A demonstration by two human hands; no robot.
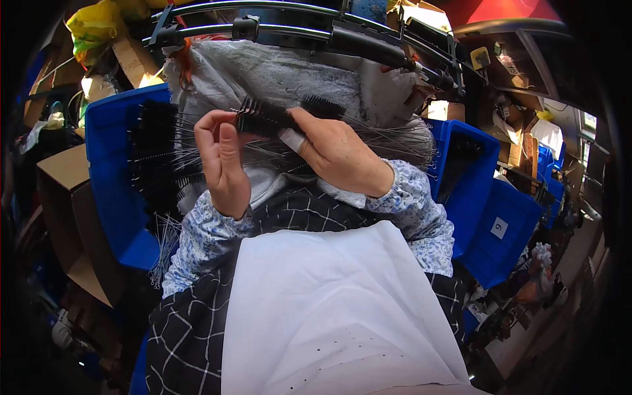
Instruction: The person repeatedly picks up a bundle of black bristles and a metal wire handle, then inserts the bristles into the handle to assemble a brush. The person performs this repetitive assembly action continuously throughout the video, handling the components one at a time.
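A bunch of black-bristled wire brushes (266,120) lies between my two hands, above a pale sack over my lap. My right hand (342,151), with white tape around its thumb, is closed on the right end of the bunch. At the left end, the curled fingers of my left hand (224,161) hold the brush tips, its thumb pointing up; part of those fingers is hidden behind the bristles. Another black brush (322,105) lies just beyond my right hand. Thin bare wire stems (388,141) fan out on both sides under my hands.
At left, a blue bin (108,171) holds many black brushes (155,145), beside an open cardboard box (72,217). Blue bins (477,171) stand at right. The whitish sack (283,72) spreads ahead, below a metal frame with rods (289,29).
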